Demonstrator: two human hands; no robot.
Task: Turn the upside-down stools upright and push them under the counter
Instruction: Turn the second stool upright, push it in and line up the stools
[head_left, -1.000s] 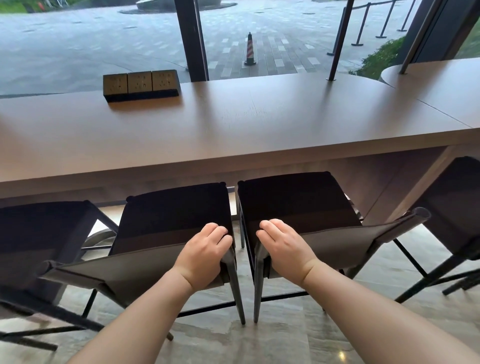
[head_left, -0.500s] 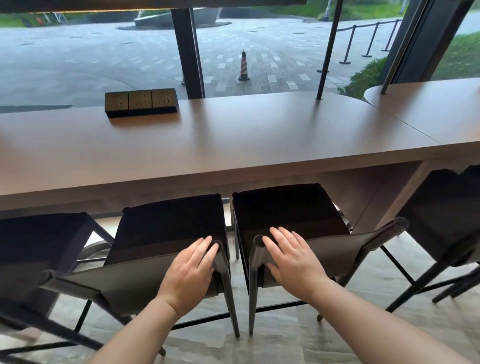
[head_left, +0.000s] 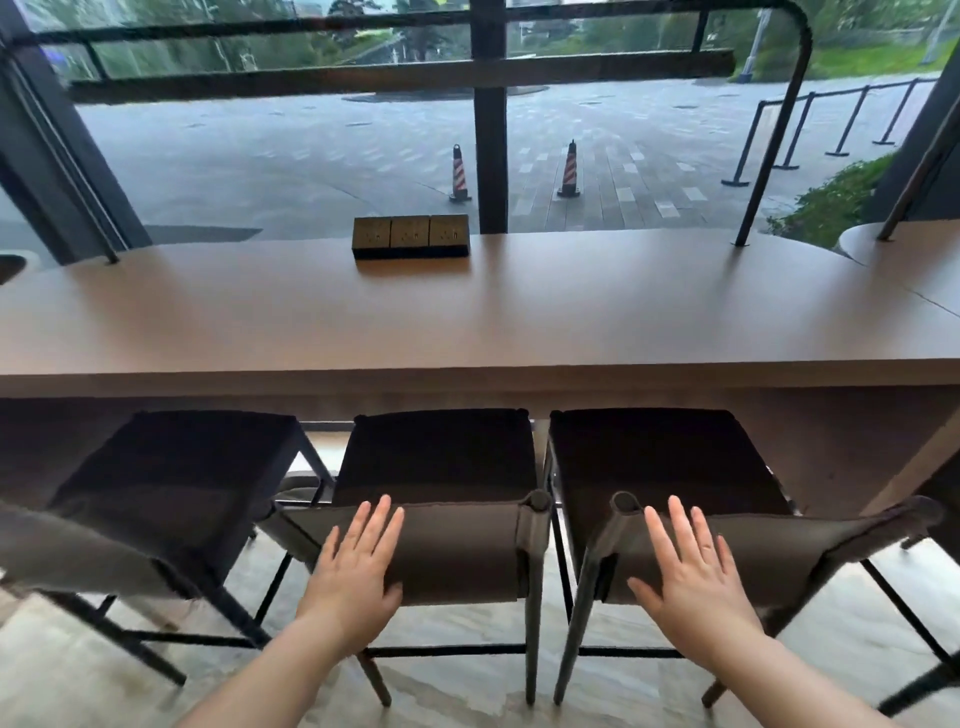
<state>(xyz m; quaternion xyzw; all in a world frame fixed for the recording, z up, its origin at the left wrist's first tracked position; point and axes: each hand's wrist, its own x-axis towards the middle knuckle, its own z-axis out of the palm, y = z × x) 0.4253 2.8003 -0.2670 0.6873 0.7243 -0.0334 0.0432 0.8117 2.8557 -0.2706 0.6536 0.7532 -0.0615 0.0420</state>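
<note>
A: In the head view, where are the stools?

B: Two stand upright side by side at 6 o'clock, right in front of the person. The left stool (head_left: 441, 499) and the right stool (head_left: 670, 493) have their dark seats tucked part way under the tabletop (head_left: 467, 322). A third stool (head_left: 166, 483) sits at 9 o'clock, and it is upright too.

A: How do you think they will handle?

B: My guess is the thin metal legs are stiff and not too heavy. The backrest looks like soft cloth or leather pulled tight, so it may give a little. The top of the backrest looks like a good place to push. The floor looks smooth, so the legs should slide.

A: What is each grip doing?

B: The left hand (head_left: 358, 577) lies flat, fingers straight, on the left stool's backrest. The right hand (head_left: 691, 582) does the same on the right stool's backrest. Neither grip curls round anything.
</note>
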